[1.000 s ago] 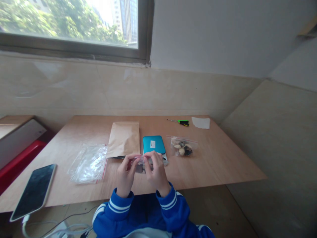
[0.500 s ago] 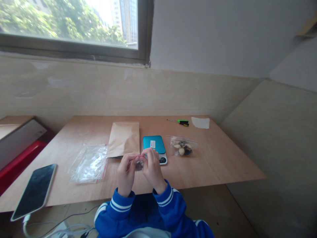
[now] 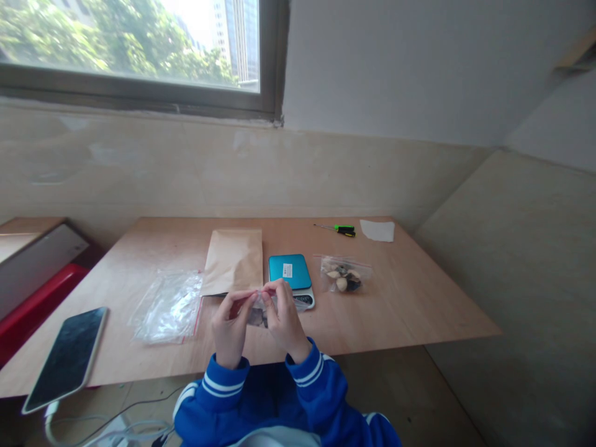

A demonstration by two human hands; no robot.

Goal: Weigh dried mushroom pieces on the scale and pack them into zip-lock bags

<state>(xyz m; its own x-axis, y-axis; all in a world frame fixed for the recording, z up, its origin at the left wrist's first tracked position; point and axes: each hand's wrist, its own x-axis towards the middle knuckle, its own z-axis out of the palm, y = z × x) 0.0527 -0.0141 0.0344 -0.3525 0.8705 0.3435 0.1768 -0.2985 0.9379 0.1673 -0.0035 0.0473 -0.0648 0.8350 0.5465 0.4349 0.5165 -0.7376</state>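
Note:
Between my hands hangs a small clear zip-lock bag (image 3: pixel 257 318) with greyish pieces in it, too small to name. My left hand (image 3: pixel 231 326) pinches its top edge with thumb and forefinger. Close beside it, my right hand (image 3: pixel 285 320) pinches the same edge, and part of the bag sticks out past its fingers. Just behind my right hand lies a digital scale (image 3: pixel 289 272) with a blue-green plate, its dark display partly covered. A brown paper bag (image 3: pixel 234 261) lies flat behind my left hand.
Right of the scale lies a zip-lock bag of stones or shells (image 3: pixel 344 277). Two screwdrivers (image 3: pixel 342 230) and a white paper piece (image 3: pixel 377 231) lie at the back. Left are flat clear bags (image 3: pixel 170 307) and a tablet (image 3: pixel 67 354) with a cable, overhanging the table's front edge.
My left hand has moved slightly left and my fingertips have shifted along the bag's top. More of the small bag now shows below and to the right.

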